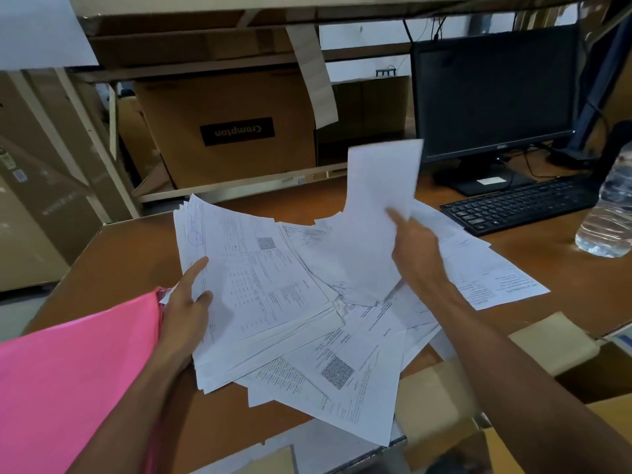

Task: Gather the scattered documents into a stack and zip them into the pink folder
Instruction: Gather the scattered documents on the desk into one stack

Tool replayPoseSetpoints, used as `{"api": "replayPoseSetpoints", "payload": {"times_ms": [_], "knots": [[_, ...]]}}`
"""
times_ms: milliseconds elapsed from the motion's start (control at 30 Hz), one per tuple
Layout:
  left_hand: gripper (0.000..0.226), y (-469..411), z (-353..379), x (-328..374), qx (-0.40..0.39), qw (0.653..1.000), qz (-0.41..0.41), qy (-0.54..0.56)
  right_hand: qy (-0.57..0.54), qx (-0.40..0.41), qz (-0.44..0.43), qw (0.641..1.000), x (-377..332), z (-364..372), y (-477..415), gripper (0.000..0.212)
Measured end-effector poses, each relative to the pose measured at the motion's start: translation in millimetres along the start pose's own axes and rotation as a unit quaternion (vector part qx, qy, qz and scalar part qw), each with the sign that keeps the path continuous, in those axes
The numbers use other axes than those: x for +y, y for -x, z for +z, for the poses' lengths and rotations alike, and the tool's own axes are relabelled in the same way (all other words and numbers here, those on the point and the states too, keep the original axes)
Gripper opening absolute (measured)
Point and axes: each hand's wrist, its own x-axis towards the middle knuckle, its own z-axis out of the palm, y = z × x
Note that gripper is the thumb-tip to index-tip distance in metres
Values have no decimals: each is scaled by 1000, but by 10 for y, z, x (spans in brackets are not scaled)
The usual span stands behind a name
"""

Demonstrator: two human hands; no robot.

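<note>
My left hand (186,302) grips the paper stack (260,285) toward the left edge of the desk (130,254), beside the pink folder (68,378). My right hand (415,249) pinches one raised sheet (379,186).

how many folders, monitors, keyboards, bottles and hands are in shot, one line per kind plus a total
pink folder: 1
monitor: 1
keyboard: 1
water bottle: 1
hands: 2; the left hand grips the paper stack, the right hand holds a sheet up
total: 6
</note>
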Motion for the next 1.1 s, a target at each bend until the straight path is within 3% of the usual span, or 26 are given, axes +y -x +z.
{"api": "replayPoseSetpoints", "payload": {"times_ms": [100,167,267,333,400,467,533,600,667,733,800,933,1100], "knots": [[59,1,2,9,-2,1000,-1,3,43,235,-135,962,87,-135,12,47],[59,2,3,25,-3,1000,-6,-2,71,261,-239,933,99,-159,16,46],[58,11,7,50,-5,1000,-14,-8,65,160,-374,911,-58,-61,30,53],[58,33,3,68,-2,1000,-10,-13,80,-12,-413,907,-162,89,102,47],[59,33,-5,62,0,1000,-4,-15,34,-216,-349,911,-176,195,193,35],[59,20,-7,50,3,1000,1,-16,-124,-365,-218,896,-169,170,258,30],[59,1,-6,27,7,1000,6,-25,-293,-352,-126,880,-164,126,269,27],[58,-13,-4,7,8,1000,6,-29,-350,-275,-65,893,-136,90,219,22],[58,-16,-4,-4,9,999,7,-31,-319,-250,-35,913,-106,104,183,22],[58,-13,-4,1,7,999,9,-30,-257,-284,-34,923,-53,163,184,37],[58,-5,-6,13,7,999,10,-30,-159,-322,-65,931,-17,228,195,45],[57,18,-4,35,6,1000,6,-23,15,-323,-120,939,-35,290,181,46],[57,15,0,36,6,1000,4,-24,40,-346,-97,932,27,209,174,47]]}}
